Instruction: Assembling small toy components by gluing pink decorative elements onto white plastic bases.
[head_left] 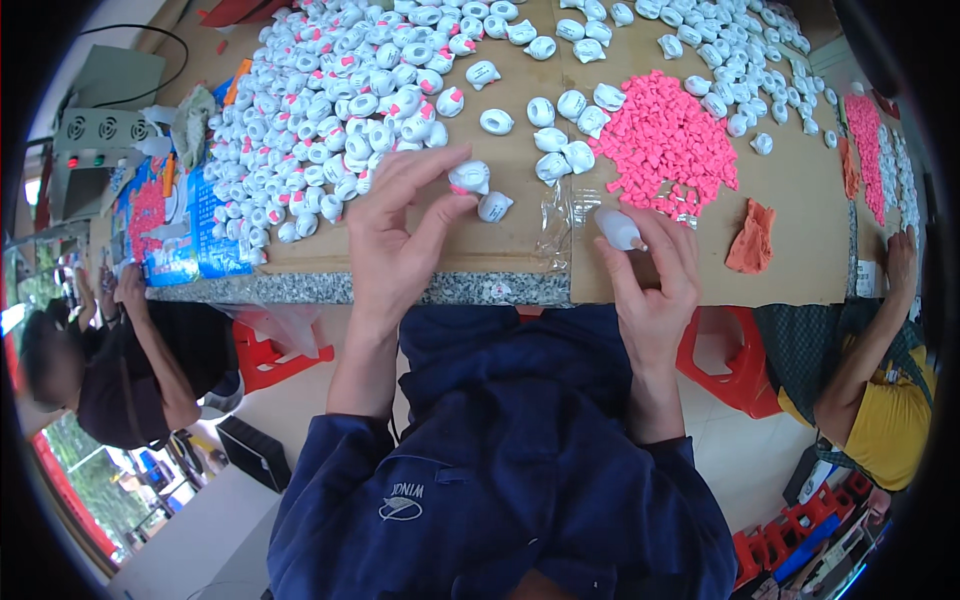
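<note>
Over the cardboard-covered bench, my left hand point(400, 235) pinches a small white cat-head-shaped piece point(470, 177) between thumb and fingers. A bit of pink shows at that piece's lower edge. Another white piece point(494, 207) lies just beside the thumb. My right hand point(655, 265) is closed around a small whitish squeeze bottle point(618, 230), which is tilted toward the upper left. Just beyond this hand spreads a heap of small pink bow-like parts point(665, 140). Several loose white pieces point(551, 153) lie between the two hands, farther back.
A large pile of white pieces point(330, 90), many with pink parts, fills the left of the bench; more white pieces point(715, 45) lie far right. An orange cloth point(751, 237) rests near the right front. People work on both sides, near red stools point(735, 365).
</note>
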